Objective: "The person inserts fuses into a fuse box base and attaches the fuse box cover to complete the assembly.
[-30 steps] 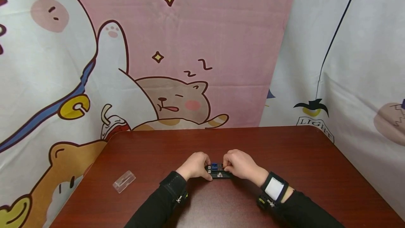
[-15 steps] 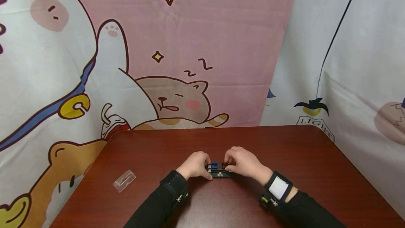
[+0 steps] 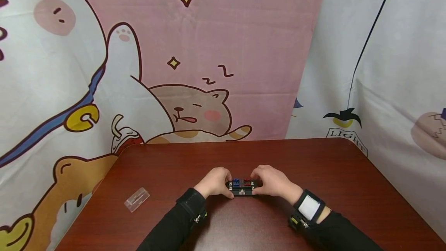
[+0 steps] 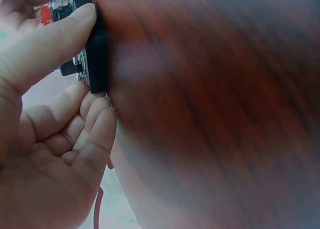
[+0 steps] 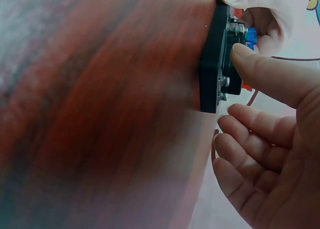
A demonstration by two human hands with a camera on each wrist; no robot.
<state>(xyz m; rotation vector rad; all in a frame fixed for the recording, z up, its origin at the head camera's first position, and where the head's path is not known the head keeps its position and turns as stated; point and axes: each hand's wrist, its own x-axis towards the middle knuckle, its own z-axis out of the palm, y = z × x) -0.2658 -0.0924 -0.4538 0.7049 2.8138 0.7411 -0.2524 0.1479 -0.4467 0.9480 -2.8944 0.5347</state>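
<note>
A black fuse block (image 3: 242,191) with blue and red blade fuses lies on the table between both hands. My left hand (image 3: 215,182) holds its left end, thumb along the near side and fingers curled behind. In the left wrist view, the left thumb (image 4: 55,46) lies across the block. My right hand (image 3: 273,181) is at the right end, thumb in front and fingers behind. In the right wrist view, the right thumb (image 5: 270,71) presses on the block, with the fingers curved close to its end. Metal screws show on the fuse block (image 5: 212,64) there.
A clear plastic cover (image 3: 137,199) lies on the left part of the reddish-brown table (image 3: 296,158). Behind the table hangs a cartoon-printed cloth (image 3: 244,42). Both wrists wear dark straps with cameras.
My right hand has drawn back from above the red fuses to the block's right end, so those fuses now show. The left hand and the clear cover have stayed in place.
</note>
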